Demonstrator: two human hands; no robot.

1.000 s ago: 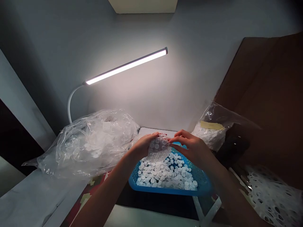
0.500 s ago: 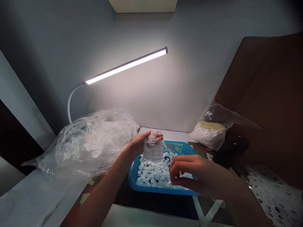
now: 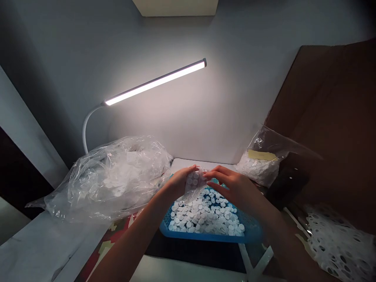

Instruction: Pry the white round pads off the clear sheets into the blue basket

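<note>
My left hand (image 3: 181, 181) is closed round a clear plastic sheet (image 3: 192, 181) with rows of raised round shapes, held above the basket. At the sheet's right edge is my right hand (image 3: 225, 183), its fingers bent and its fingertips gripping the plastic. Whether a small disc is between those fingertips I cannot make out. Beneath both hands stands a blue plastic basket (image 3: 202, 236) with perforated sides. Many loose white round discs (image 3: 202, 215) lie in it, some overlapping.
A large clear bag of white pieces (image 3: 117, 176) sits left. A tied-looking clear bag with a yellow label (image 3: 261, 155) stands back right. White sheeting with round holes (image 3: 337, 243) lies at the right, near brown cardboard (image 3: 331, 117). A lit lamp (image 3: 155, 82) hangs above.
My right hand has risen from over the discs at the basket's front right to the plastic sheet. The sheet in my left hand has turned and moved slightly right.
</note>
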